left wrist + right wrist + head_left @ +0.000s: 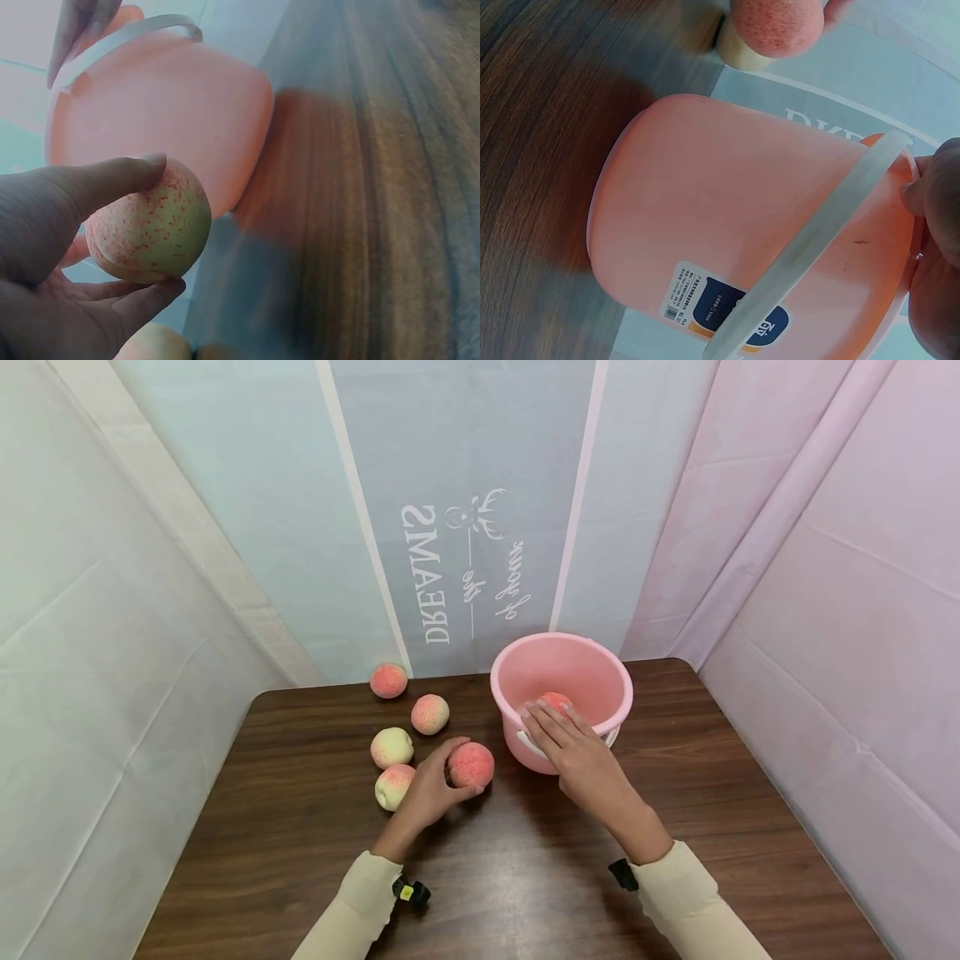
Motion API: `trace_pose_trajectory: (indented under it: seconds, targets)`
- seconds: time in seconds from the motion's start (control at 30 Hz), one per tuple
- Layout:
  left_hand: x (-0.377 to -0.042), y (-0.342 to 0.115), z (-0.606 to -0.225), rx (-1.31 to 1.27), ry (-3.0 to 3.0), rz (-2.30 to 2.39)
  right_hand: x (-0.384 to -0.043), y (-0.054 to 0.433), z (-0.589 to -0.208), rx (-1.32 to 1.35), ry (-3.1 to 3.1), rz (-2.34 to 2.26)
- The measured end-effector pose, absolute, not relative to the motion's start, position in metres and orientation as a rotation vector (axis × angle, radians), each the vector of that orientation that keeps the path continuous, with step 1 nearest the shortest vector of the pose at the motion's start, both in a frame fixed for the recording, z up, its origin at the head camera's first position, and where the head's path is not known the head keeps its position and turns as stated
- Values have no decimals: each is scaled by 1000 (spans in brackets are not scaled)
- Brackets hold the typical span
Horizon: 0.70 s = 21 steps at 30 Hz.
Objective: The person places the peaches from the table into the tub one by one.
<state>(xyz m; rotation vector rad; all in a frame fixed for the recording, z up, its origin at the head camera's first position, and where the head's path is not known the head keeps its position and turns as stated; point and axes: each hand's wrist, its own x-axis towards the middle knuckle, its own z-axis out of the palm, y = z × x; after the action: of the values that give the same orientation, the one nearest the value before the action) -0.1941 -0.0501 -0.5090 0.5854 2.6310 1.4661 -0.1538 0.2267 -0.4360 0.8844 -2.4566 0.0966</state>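
Observation:
My left hand (437,783) holds a pink-red peach (471,766) between thumb and fingers. In the left wrist view this peach (150,225) shows a yellowish, red-speckled side, with the bucket beyond. My right hand (577,764) reaches over the near rim of a pink bucket (517,664), its fingers slanting inside. Another peach (556,700) shows just past those fingertips; whether the hand grips it is hidden. From the right wrist, part of the right hand (939,247) appears beside the rim, and the bucket's white handle (810,244) hangs along its side.
Left of the left hand, several peaches lie on the brown wooden table (300,827): a reddish one (388,680) near the back edge, a paler one (430,714), a cream one (392,748) and one partly behind the hand (393,787). A printed cloth (465,443) hangs behind.

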Motion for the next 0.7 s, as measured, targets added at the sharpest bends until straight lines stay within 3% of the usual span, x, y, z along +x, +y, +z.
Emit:
trace_pose_trajectory:
  seconds: [0.7]
  targets:
    - [-200,-60,-493,544,2554,1637,-156,227,-438,877,-2489,101]
